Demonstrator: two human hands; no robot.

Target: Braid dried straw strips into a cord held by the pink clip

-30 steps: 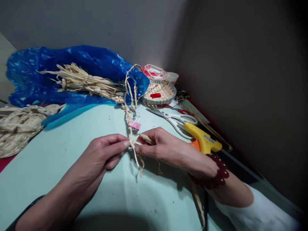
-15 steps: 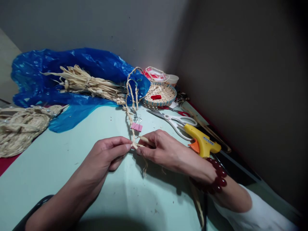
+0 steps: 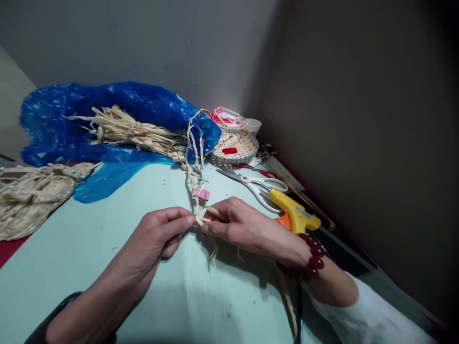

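Note:
A thin pale braid of dried plant strands (image 3: 197, 206) runs down toward me from the back of the table. At its near end my left hand (image 3: 163, 232) pinches it between thumb and forefinger. Close on the other side, my right hand (image 3: 233, 224) grips loose strands, with one strip poking out above its fingers and frayed ends (image 3: 213, 253) hanging below. Just beyond the fingers, a pink binder clip (image 3: 202, 193) lies against the braid. Further back, the braid loops up over the edge of the blue plastic bag (image 3: 150, 102).
A bundle of dried husks (image 3: 132, 131) lies on the bag. At left is a woven pale piece (image 3: 39, 196). To the right are white-handled scissors (image 3: 251, 184), a yellow glue gun (image 3: 296, 210) and a small woven basket (image 3: 247, 145) holding a red item (image 3: 229, 150).
Both hands keep their pinch at the braid's end, nearly unmoved. The view has shifted slightly, so the background things sit a little lower and those at right further left.

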